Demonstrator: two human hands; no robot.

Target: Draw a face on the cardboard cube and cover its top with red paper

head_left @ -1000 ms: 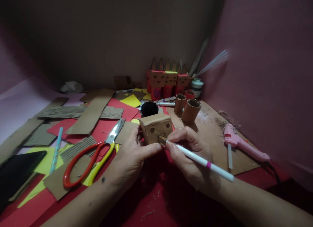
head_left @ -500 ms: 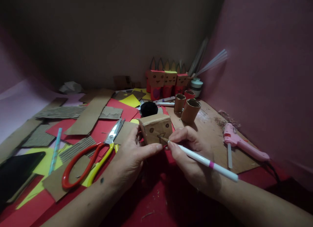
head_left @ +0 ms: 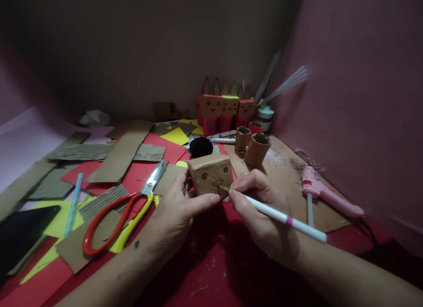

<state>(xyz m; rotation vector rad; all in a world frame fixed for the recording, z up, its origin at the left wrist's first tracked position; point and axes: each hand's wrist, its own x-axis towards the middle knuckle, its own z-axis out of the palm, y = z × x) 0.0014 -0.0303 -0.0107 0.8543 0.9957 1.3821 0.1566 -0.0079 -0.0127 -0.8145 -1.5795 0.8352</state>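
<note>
A small brown cardboard box [head_left: 211, 171] with two drawn eyes and a nose outline sits tilted in my left hand [head_left: 180, 205]. The thumb presses along its lower front edge, and the other fingers go behind its left side. Pinched in my right hand [head_left: 259, 205] is a white marker pen [head_left: 284, 219] with a purple band. Its brown tip meets the box front just under the drawn nose. Left of my left hand lie open scissors [head_left: 132, 214] with red and yellow handles. A round black thing [head_left: 201, 146] is behind the box.
Cardboard tubes [head_left: 257, 149] stand behind my right hand, near figures with box heads [head_left: 212, 106]. A pink glue gun [head_left: 327, 194] lies at right on a cardboard sheet [head_left: 280, 183]. Cardboard strips [head_left: 122, 153], coloured paper and a dark flat object [head_left: 26, 232] cover the left.
My right hand and the marker have shifted slightly right and down along the box front. A short line now shows below the nose outline. My left hand holds the box nearly still.
</note>
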